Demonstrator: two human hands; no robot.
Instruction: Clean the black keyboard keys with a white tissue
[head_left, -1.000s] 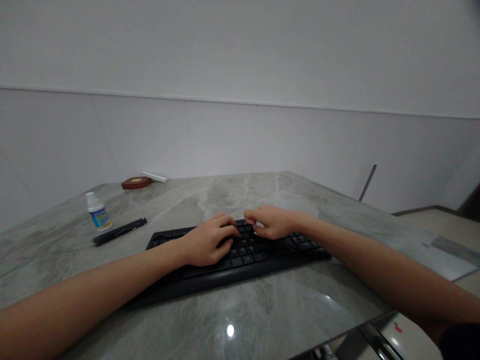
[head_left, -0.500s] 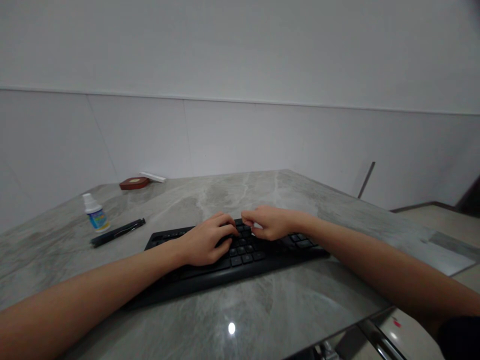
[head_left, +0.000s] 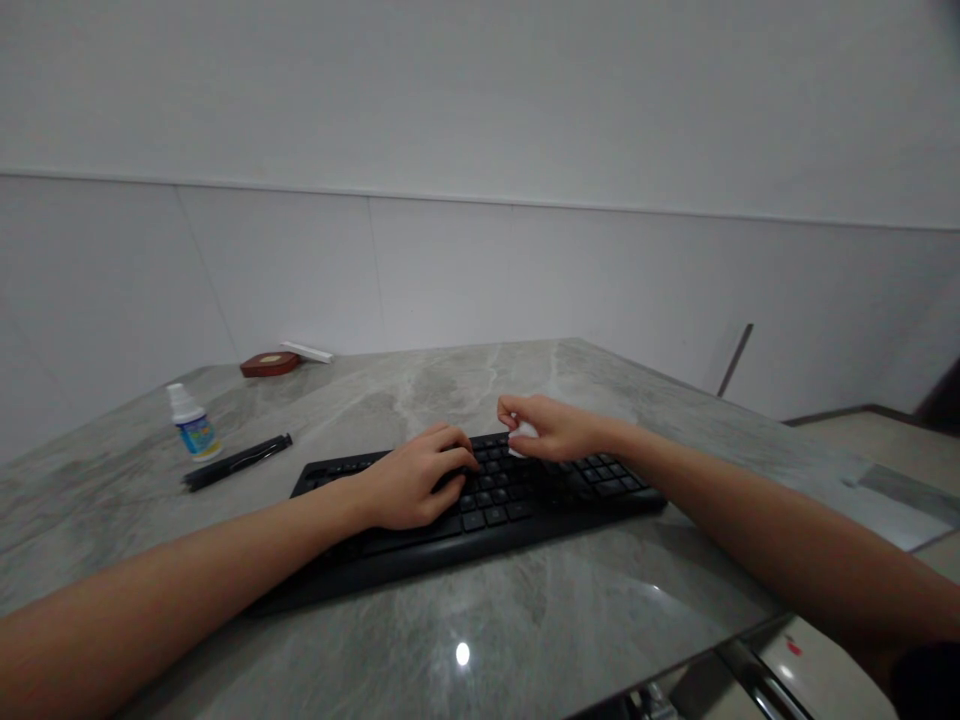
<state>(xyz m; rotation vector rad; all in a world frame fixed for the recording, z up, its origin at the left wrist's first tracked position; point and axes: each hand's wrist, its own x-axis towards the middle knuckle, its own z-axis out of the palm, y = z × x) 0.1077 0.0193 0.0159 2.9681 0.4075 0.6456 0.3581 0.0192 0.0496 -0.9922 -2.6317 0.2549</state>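
Observation:
A black keyboard lies at a slant on the grey marbled table. My left hand rests palm down on its middle keys, thumb and fingers apart and slightly bent, gripping nothing. My right hand is closed around a small crumpled white tissue or wipe; part of it shows between the thumb and fingers. This hand is just above the upper right part of the keyboard; whether it touches the keys I cannot tell.
On the left of the table stand a white spray bottle with a blue label and a long black object. Farther back lie a reddish-brown box and a thin white piece near the wall.
My right hand has risen and moved slightly right and away from me, uncovering more keys and more of the white tissue. My left hand stays in place.

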